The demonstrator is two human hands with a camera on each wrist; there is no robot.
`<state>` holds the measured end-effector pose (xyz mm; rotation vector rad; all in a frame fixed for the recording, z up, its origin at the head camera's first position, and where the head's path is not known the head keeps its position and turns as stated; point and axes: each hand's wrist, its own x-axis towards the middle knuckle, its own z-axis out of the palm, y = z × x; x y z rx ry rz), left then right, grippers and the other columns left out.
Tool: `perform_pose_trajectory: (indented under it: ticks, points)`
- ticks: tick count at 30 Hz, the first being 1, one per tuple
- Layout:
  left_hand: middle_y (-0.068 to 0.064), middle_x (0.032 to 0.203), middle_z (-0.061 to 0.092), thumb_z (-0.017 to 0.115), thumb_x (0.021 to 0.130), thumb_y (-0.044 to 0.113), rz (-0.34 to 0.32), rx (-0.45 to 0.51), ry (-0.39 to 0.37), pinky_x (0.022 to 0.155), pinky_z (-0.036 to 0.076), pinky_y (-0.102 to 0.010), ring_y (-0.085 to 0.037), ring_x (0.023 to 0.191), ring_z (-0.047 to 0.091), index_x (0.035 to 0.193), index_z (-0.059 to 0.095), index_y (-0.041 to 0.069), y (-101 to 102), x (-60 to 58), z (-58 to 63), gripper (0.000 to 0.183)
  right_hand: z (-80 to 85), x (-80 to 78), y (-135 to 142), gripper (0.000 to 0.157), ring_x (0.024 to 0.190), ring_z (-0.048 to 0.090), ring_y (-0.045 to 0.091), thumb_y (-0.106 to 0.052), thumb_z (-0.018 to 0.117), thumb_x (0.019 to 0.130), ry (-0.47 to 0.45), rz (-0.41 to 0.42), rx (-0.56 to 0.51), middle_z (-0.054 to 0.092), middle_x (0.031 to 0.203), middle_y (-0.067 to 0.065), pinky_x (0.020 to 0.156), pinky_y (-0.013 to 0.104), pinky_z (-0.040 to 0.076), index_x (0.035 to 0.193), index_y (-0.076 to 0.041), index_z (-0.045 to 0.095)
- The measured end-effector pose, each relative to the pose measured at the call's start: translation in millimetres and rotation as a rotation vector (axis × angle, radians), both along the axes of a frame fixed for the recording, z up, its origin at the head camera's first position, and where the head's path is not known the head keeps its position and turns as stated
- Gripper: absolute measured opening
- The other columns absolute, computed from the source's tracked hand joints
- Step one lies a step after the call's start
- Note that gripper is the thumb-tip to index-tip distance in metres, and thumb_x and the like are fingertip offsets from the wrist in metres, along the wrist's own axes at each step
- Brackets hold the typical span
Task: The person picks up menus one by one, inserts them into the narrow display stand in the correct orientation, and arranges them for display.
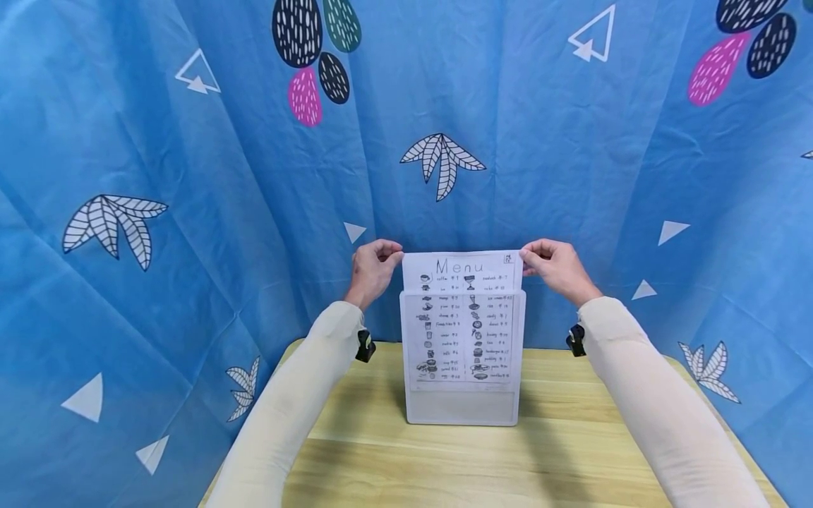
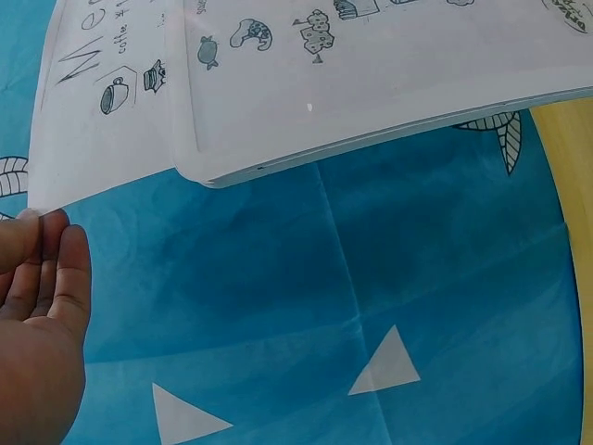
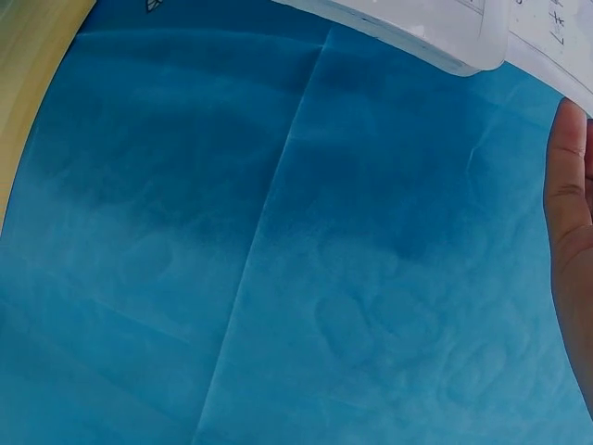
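A white paper menu (image 1: 452, 266) with small drawings and prices sits partly inside an upright clear plastic sign holder (image 1: 462, 409). Its top strip sticks out above the holder's upper edge. My left hand (image 1: 371, 270) pinches the paper's top left corner between thumb and fingers. At the top right corner my right hand (image 1: 557, 266) pinches the sheet the same way. In the left wrist view, the left fingers (image 2: 72, 269) meet the corner of the sheet beside the holder. The right wrist view catches only part of the right hand (image 3: 570, 204) at the paper's edge.
The holder stands on a light wooden table (image 1: 356, 451), toward its back edge. A blue patterned curtain (image 1: 540, 141) hangs close behind and along both sides. Dark wrist cameras are strapped to both sleeved forearms (image 1: 305, 409).
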<state>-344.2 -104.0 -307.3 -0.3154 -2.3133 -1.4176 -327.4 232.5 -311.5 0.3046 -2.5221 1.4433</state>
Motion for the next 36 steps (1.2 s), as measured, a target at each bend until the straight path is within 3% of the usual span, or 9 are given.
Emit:
perform_pose_trajectory:
  ticks: [11,20,27,32,36]
  points:
    - [-0.013,0.105,0.068,0.066,0.098,0.012,-0.008,0.002,-0.014,0.088,0.054,-0.039,-0.026,0.096,0.061,0.112,0.071,-0.001,-0.8,1.6,-3.4,0.02,-2.5,-1.3,1.8,0.026,0.091,0.068,0.028,-0.022,0.062,0.101,0.048,0.01,0.011,0.067,0.108,0.018,0.08,0.023,0.055,0.114,0.001,0.064]
    - [-0.013,0.103,0.069,0.066,0.098,0.012,-0.024,-0.001,-0.008,0.088,0.053,-0.04,-0.026,0.095,0.061,0.111,0.071,0.0,-1.4,1.7,-7.2,0.018,-4.8,-0.3,2.6,0.026,0.098,0.065,0.035,-0.021,0.061,0.102,0.031,-0.011,0.048,0.068,0.109,0.018,0.086,0.035,0.05,0.116,0.0,0.066]
    - [-0.013,0.104,0.069,0.066,0.098,0.012,-0.027,-0.002,-0.017,0.089,0.053,-0.04,-0.026,0.096,0.061,0.112,0.071,-0.001,-1.1,1.3,-10.3,0.02,-6.8,0.3,3.1,0.024,0.093,0.066,0.027,-0.02,0.061,0.102,0.026,-0.016,0.061,0.068,0.108,0.017,0.084,0.034,0.05,0.115,0.0,0.067]
    - [-0.011,0.101,0.069,0.067,0.097,0.012,-0.017,-0.012,-0.018,0.085,0.053,-0.039,-0.025,0.094,0.062,0.107,0.072,0.003,-0.6,2.8,-10.4,0.014,-8.5,-0.7,3.9,0.024,0.1,0.066,0.037,-0.018,0.061,0.101,0.026,-0.008,0.057,0.068,0.109,0.018,0.086,0.037,0.051,0.116,0.0,0.067]
    - [-0.009,0.1,0.07,0.066,0.098,0.012,-0.025,-0.052,-0.019,0.081,0.053,-0.037,-0.024,0.091,0.062,0.104,0.073,0.005,-1.3,4.3,-11.0,0.011,-10.4,0.4,4.8,0.024,0.096,0.068,0.03,-0.018,0.061,0.101,0.016,0.0,0.075,0.069,0.108,0.017,0.088,0.04,0.051,0.116,0.001,0.067]
